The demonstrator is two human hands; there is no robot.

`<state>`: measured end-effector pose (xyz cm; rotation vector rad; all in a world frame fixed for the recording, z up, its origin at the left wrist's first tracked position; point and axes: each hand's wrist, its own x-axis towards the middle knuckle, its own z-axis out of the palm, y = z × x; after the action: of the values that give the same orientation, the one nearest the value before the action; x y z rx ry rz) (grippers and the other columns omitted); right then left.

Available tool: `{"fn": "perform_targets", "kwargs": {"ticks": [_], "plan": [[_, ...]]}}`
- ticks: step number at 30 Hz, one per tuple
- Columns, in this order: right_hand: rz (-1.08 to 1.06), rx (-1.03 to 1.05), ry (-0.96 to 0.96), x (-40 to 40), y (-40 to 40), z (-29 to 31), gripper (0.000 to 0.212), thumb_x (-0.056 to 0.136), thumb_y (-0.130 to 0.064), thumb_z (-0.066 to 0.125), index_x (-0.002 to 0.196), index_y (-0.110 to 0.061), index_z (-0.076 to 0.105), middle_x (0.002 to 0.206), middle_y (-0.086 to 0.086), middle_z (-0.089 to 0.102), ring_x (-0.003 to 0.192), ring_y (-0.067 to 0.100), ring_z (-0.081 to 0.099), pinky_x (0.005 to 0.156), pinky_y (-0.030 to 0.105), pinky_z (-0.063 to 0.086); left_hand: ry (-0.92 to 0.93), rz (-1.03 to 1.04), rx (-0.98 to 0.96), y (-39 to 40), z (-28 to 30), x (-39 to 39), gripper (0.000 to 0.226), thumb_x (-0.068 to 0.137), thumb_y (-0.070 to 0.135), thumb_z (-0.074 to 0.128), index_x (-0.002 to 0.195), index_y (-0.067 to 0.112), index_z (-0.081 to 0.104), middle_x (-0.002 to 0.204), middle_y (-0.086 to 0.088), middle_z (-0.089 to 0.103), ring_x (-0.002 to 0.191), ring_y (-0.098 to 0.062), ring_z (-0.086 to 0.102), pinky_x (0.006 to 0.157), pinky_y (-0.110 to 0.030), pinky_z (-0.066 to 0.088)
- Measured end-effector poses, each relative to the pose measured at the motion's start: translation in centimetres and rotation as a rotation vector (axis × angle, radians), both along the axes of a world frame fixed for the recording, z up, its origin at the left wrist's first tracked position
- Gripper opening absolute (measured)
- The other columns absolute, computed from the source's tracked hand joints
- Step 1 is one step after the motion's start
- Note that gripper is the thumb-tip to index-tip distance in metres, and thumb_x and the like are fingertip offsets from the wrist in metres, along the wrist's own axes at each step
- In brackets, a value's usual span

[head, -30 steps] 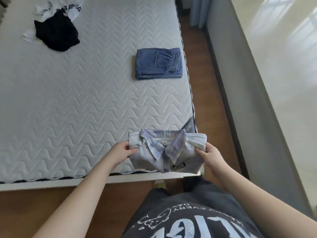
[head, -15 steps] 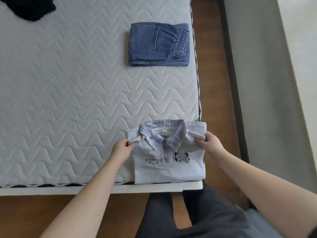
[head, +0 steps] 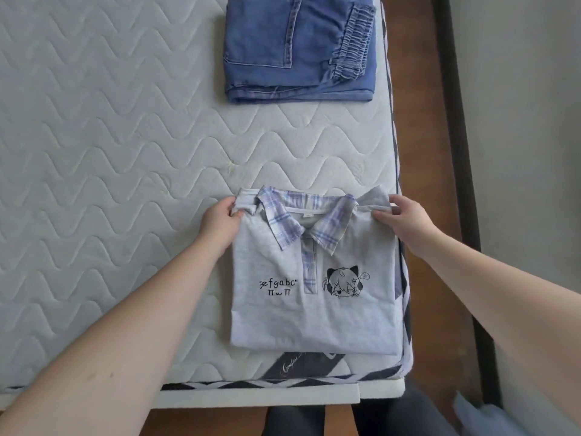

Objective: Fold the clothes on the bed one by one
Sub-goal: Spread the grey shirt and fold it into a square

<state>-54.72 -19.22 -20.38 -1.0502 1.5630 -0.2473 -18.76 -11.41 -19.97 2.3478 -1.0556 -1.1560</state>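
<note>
A folded light grey polo shirt [head: 314, 309] with a plaid collar and a cat print lies flat on the near right corner of the white quilted mattress [head: 110, 152]. My left hand [head: 221, 223] pinches the shirt's upper left shoulder corner. At the upper right shoulder corner, my right hand [head: 405, 221] pinches the fabric between thumb and fingers. Folded blue jeans [head: 298, 48] lie farther back on the mattress, close to its right edge.
The mattress's right edge [head: 397, 190] runs just beside the shirt, with brown wooden floor [head: 418, 121] and a grey wall [head: 518, 121] beyond. The bed's front edge [head: 251, 396] is just below the shirt. My dark trousers show at the bottom.
The shirt went from held up at the bed's edge to lying flat on the mattress, slid a little farther in. Both hands kept hold of its shoulder corners. The view moved closer.
</note>
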Motion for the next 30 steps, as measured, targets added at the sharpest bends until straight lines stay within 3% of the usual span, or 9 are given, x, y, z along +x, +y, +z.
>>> {"fn": "perform_targets", "kwargs": {"ticks": [3,7,10,13,15,18,24,27,30], "plan": [[0.038,-0.115,0.044,0.9,-1.8,-0.8,0.012,0.090,-0.012,0.067,0.098,-0.020,0.069,0.090,-0.004,0.072,0.077,0.009,0.064,0.064,0.015,0.049,-0.030,0.003,-0.055,-1.4,-1.6,1.6,0.024,0.088,0.018,0.060,0.110,0.026,0.066,0.104,-0.001,0.073,0.096,-0.023,0.067,0.090,-0.040,0.052],[-0.030,-0.193,-0.014,1.7,-2.9,-1.6,0.021,0.088,-0.005,0.064,0.096,-0.022,0.074,0.088,-0.010,0.072,0.082,0.003,0.063,0.079,0.022,0.049,0.098,0.168,-0.188,-1.3,-2.8,1.5,0.023,0.086,0.022,0.058,0.107,0.032,0.063,0.103,0.007,0.072,0.097,-0.015,0.067,0.095,-0.040,0.051],[-0.102,-0.194,-0.127,1.8,-2.4,-1.6,0.019,0.089,-0.003,0.064,0.096,-0.017,0.075,0.090,-0.005,0.074,0.083,0.005,0.064,0.080,0.023,0.051,0.230,0.334,-0.259,-0.5,-2.7,0.6,0.023,0.092,0.005,0.060,0.099,0.027,0.062,0.096,0.008,0.070,0.086,-0.007,0.064,0.085,-0.028,0.049],[-0.173,-0.143,-0.214,1.7,-2.1,-1.9,0.019,0.091,-0.004,0.065,0.100,-0.018,0.073,0.093,-0.003,0.075,0.086,0.009,0.068,0.079,0.023,0.054,0.352,0.426,-0.254,-0.8,-2.3,0.8,0.008,0.093,0.015,0.065,0.093,0.023,0.063,0.090,0.006,0.069,0.081,-0.006,0.061,0.075,-0.020,0.049],[-0.188,-0.078,-0.230,1.9,-2.5,-2.4,0.013,0.091,-0.010,0.067,0.099,-0.020,0.072,0.093,-0.002,0.075,0.084,0.012,0.069,0.077,0.027,0.054,0.383,0.381,-0.194,-2.2,-2.2,1.3,0.004,0.094,0.022,0.064,0.091,0.021,0.063,0.089,0.006,0.068,0.078,-0.004,0.062,0.072,-0.017,0.049],[-0.165,-0.073,-0.159,2.4,-3.5,-2.7,0.006,0.092,-0.020,0.068,0.094,-0.016,0.072,0.089,0.003,0.073,0.079,0.013,0.067,0.078,0.035,0.055,0.390,0.232,-0.080,-4.4,-2.6,2.1,0.004,0.095,0.023,0.063,0.094,0.022,0.066,0.094,0.003,0.071,0.089,-0.013,0.066,0.083,-0.029,0.051],[-0.172,-0.233,-0.193,3.5,-4.3,-2.0,0.015,0.093,-0.011,0.063,0.088,-0.020,0.073,0.081,-0.009,0.071,0.075,0.004,0.062,0.070,0.020,0.049,0.357,0.300,-0.286,-5.0,-3.5,2.9,0.018,0.094,0.004,0.060,0.107,0.016,0.065,0.094,0.002,0.069,0.083,-0.007,0.065,0.083,-0.022,0.051],[-0.152,-0.200,-0.137,3.3,-4.6,-2.7,0.021,0.095,-0.018,0.062,0.114,-0.024,0.068,0.095,-0.007,0.073,0.085,0.005,0.066,0.079,0.026,0.051,0.376,0.409,-0.284,-4.3,-4.5,2.9,0.016,0.094,0.021,0.063,0.110,0.020,0.064,0.103,-0.001,0.069,0.097,-0.015,0.064,0.096,-0.034,0.050],[-0.043,-0.123,0.047,3.2,-4.2,-2.8,0.049,0.093,-0.031,0.064,0.139,-0.026,0.048,0.116,-0.007,0.067,0.101,0.011,0.065,0.089,0.034,0.054,0.338,0.560,-0.129,-3.8,-5.2,3.1,0.054,0.076,0.064,0.063,0.113,0.025,0.061,0.116,-0.003,0.068,0.109,-0.020,0.063,0.102,-0.044,0.048]]}}
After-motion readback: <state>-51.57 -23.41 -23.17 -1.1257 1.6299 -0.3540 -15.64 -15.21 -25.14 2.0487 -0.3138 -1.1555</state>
